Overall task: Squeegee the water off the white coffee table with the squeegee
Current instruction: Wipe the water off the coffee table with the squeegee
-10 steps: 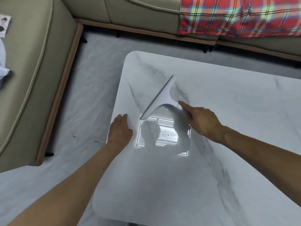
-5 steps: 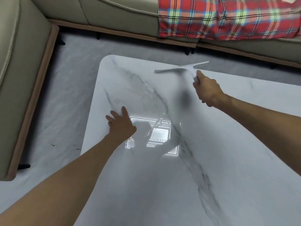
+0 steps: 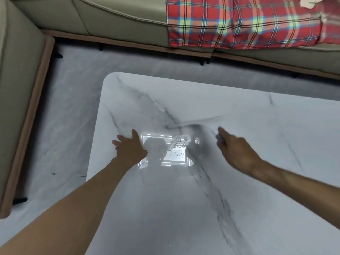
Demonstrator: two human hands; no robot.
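Note:
The white marble coffee table [image 3: 239, 181] fills the lower right of the head view. My right hand [image 3: 235, 151] grips the handle of a pale squeegee [image 3: 198, 122], which is motion-blurred; its blade lies across the tabletop left of and beyond my hand. A patch of water [image 3: 176, 144] shows in the bright ceiling-light reflection just in front of the blade. My left hand [image 3: 129, 149] rests flat on the table near its left edge, fingers spread.
A beige sofa [image 3: 110, 17] wraps around the far and left sides, with a red plaid blanket [image 3: 242, 23] on its right part. Grey marbled floor [image 3: 64, 126] lies between sofa and table.
My right hand has pulled the squeegee from the table's far edge back toward me, to the wet patch. My left hand stays planted. The camera view shifted a little.

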